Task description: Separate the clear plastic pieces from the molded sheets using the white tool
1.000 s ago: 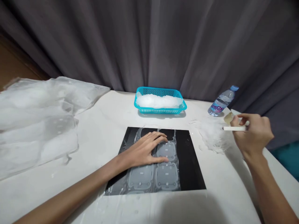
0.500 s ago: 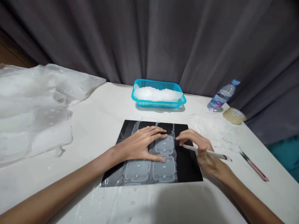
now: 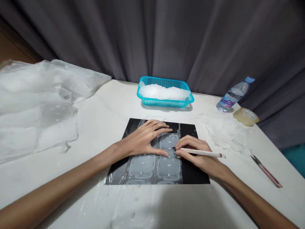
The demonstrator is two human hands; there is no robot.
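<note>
A black mat (image 3: 193, 168) lies in front of me on the white table (image 3: 114, 108). A clear plastic sheet (image 3: 154, 167) with several rounded rectangular shapes lies on the mat. My left hand (image 3: 143, 140) lies flat on that sheet, fingers stretched out and pressing it down. My right hand (image 3: 197, 156) is closed round a thin white pen-like tool (image 3: 202, 153). The tool's tip rests on the sheet just right of my left fingertips.
A turquoise basket (image 3: 165, 101) of white plastic pieces stands behind the mat. At the left lies a big pile of clear plastic sheets (image 3: 35, 101). At the right are scraps (image 3: 224, 132), a water bottle (image 3: 234, 94), a tape roll (image 3: 246, 116) and pink scissors (image 3: 267, 170).
My right hand came from the far right by the tape roll, carrying the thin tool, down to the sheet beside my left hand. My left hand stayed flat on the sheet.
</note>
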